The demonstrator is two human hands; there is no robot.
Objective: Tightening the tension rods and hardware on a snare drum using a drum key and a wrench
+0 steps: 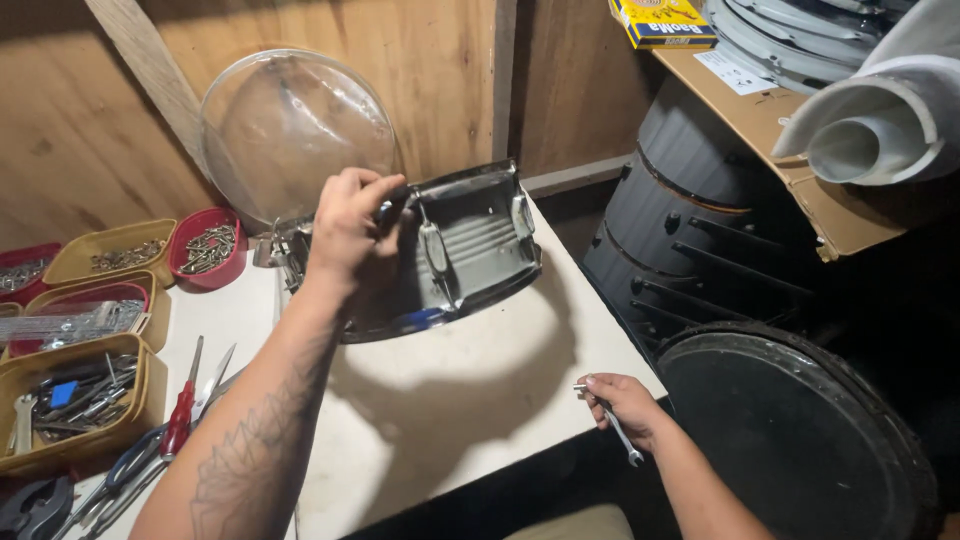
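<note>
Gripping metal cover (pixel 470 250) rim, left hand (pixel 348 228); right hand (pixel 625 398) holding wrench (pixel 622 435).

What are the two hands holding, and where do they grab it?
The left hand grips a shiny metal cover by its upper left edge, lifted off the white table. The right hand holds a small wrench by one end.

A white table (pixel 470 400) carries everything. Left of its bare middle lie a red screwdriver (pixel 183 412) and pliers (pixel 125 465); further left sit yellow trays (pixel 75 400); behind those, a red bowl (pixel 208 250) of screws.
</note>
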